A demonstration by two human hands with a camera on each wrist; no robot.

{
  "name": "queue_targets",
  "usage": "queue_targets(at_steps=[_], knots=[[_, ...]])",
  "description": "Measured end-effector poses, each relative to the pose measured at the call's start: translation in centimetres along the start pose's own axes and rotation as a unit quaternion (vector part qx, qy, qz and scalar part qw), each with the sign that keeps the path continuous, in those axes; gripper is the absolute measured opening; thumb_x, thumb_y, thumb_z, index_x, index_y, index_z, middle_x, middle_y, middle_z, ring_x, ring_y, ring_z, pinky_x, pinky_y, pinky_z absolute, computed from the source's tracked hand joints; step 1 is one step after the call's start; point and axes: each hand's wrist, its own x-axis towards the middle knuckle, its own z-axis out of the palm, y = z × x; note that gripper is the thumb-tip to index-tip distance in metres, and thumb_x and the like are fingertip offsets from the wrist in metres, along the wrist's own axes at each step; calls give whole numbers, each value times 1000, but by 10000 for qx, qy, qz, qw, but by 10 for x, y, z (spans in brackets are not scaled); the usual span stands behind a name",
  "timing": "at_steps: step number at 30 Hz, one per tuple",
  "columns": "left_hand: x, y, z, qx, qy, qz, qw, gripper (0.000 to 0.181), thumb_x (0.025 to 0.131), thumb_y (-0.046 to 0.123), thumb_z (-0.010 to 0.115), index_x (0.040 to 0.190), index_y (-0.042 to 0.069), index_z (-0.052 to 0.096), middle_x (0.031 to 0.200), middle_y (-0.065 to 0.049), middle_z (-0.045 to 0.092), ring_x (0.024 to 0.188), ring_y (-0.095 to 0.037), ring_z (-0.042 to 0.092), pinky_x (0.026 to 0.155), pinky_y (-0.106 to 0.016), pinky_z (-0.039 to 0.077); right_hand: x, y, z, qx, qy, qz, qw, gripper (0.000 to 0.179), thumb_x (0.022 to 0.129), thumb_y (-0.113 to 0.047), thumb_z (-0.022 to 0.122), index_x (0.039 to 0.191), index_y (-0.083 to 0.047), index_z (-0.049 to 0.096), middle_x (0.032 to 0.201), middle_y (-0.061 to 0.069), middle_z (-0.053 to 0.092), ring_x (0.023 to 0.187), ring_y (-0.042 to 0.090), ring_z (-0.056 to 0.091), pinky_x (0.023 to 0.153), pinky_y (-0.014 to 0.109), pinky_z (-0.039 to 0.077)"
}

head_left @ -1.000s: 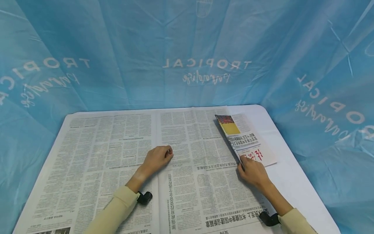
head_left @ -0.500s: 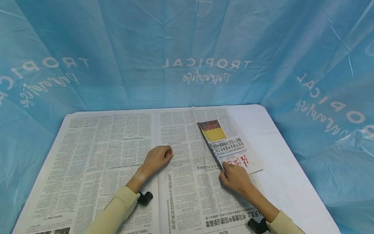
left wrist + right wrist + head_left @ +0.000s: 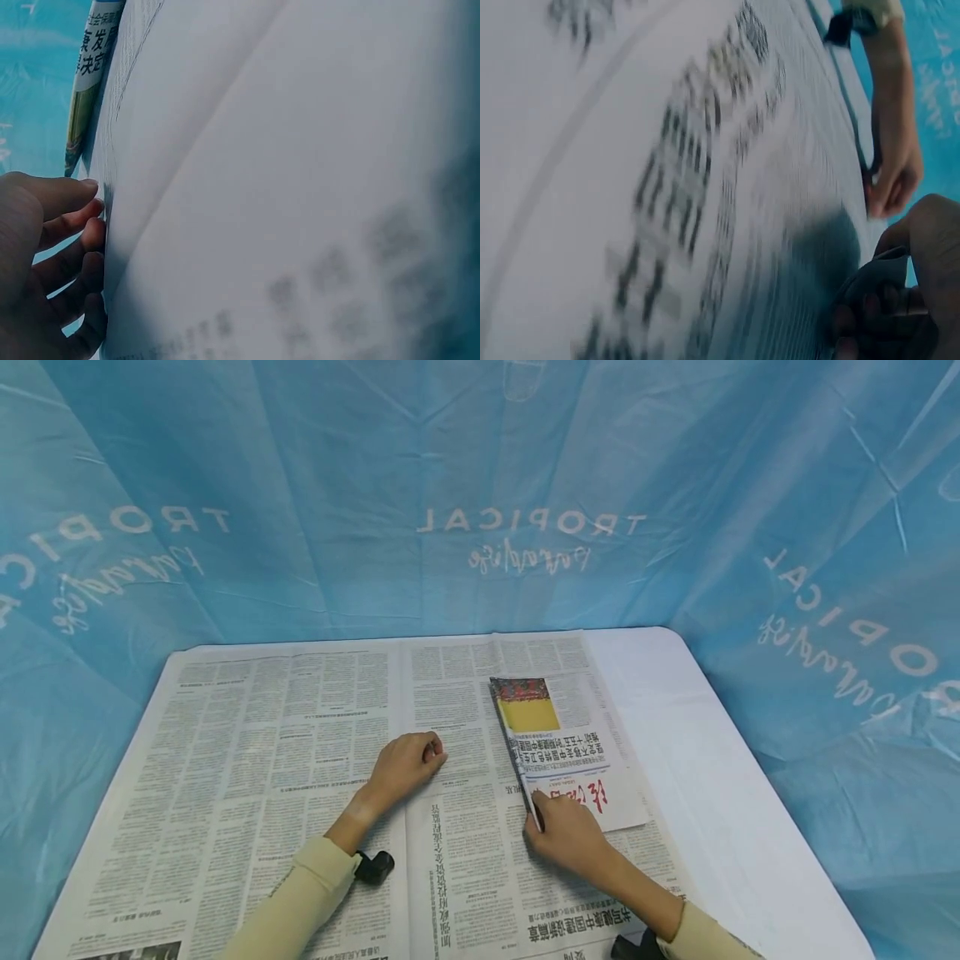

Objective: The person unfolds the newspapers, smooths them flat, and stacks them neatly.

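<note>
In the head view a folded newspaper [image 3: 573, 756], with red title characters and a yellow-and-red picture, lies over the right half of a large spread newspaper [image 3: 300, 735]. My right hand [image 3: 570, 837] pinches its near left corner, thumb on one side and fingers on the other. The right wrist view shows the paper's edge [image 3: 889, 259] curving through that grip. My left hand [image 3: 405, 767] rests near the spread sheet's centre fold, fingers loosely bent and holding nothing. In the left wrist view, the folded newspaper [image 3: 88, 67] stands beyond the left thumb.
The spread newspaper covers most of a white table [image 3: 723, 777], whose right strip shows bare. Blue curtains [image 3: 480, 485] with mirrored white lettering hang behind and on both sides. Each wrist carries a small black camera, such as the left one [image 3: 373, 867].
My right hand has drawn the folded newspaper left and toward me, from the table's right side onto the spread sheet, turning it straighter. My left hand has stayed in place.
</note>
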Motion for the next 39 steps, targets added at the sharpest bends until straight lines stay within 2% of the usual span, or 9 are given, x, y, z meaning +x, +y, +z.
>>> queue_targets(at_steps=[5,11,19,22,25,29,32,35,39], knots=[[-1,-3,-2,-260,5,-75,9996,12,91,19,70,83,11,68,64,6,54,55,-8,46,56,-27,40,1,-19,7,151,-132,-211,9996,7,84,-13,62,84,-6,62,51,-8,42,41,1,34,36,19,25],[0,-3,-3,-375,4,-79,9993,12,91,18,68,85,9,70,65,5,56,56,-8,47,57,-27,41,-1,-33,15,219,-195,-451,9986,13,84,-14,62,74,-12,54,50,-10,39,40,0,31,36,17,24],[3,-2,0,-377,6,-171,9991,12,94,14,63,87,7,71,66,4,57,56,-9,47,57,-29,41,-5,-48,23,56,-526,-488,9974,22,85,-23,64,68,-18,51,50,-12,37,39,-1,30,35,18,23],[4,-3,0,-476,24,-158,9987,14,97,14,59,94,5,69,64,3,56,54,-10,45,57,-29,40,-6,-54,25,-51,-495,-580,9971,23,84,-25,66,67,-18,52,50,-11,39,41,2,33,36,20,25],[6,-4,2,-679,68,-235,9974,20,100,16,54,109,2,64,65,1,57,51,-11,45,54,-29,39,-7,-59,26,-64,-512,-635,9966,24,84,-28,67,68,-17,54,50,-10,41,41,3,35,37,20,27],[13,-2,4,-918,300,-523,9939,37,101,22,53,131,0,49,80,-5,62,59,-15,51,56,-31,42,-8,-65,27,-46,-576,-607,9965,25,85,-32,68,70,-16,55,51,-10,42,42,3,36,36,21,27],[22,3,5,-789,502,-704,9931,52,99,25,57,141,-1,41,99,-12,61,72,-20,55,61,-36,45,-9,-67,28,-85,-572,-581,9966,29,85,-36,68,69,-18,52,52,-10,42,43,4,37,38,22,28],[30,8,6,-420,483,-711,9954,58,98,27,60,144,-2,40,113,-18,56,80,-26,59,60,-38,48,-9,-68,30,-140,-567,-603,9965,32,86,-38,68,67,-20,49,52,-11,41,43,4,37,38,22,28],[39,12,7,-22,291,-673,9973,53,97,27,62,139,-2,50,122,-22,53,87,-27,62,57,-35,49,-9,-69,32,-314,-589,-807,9945,34,86,-43,67,69,-21,48,52,-12,40,44,3,37,39,22,28]])
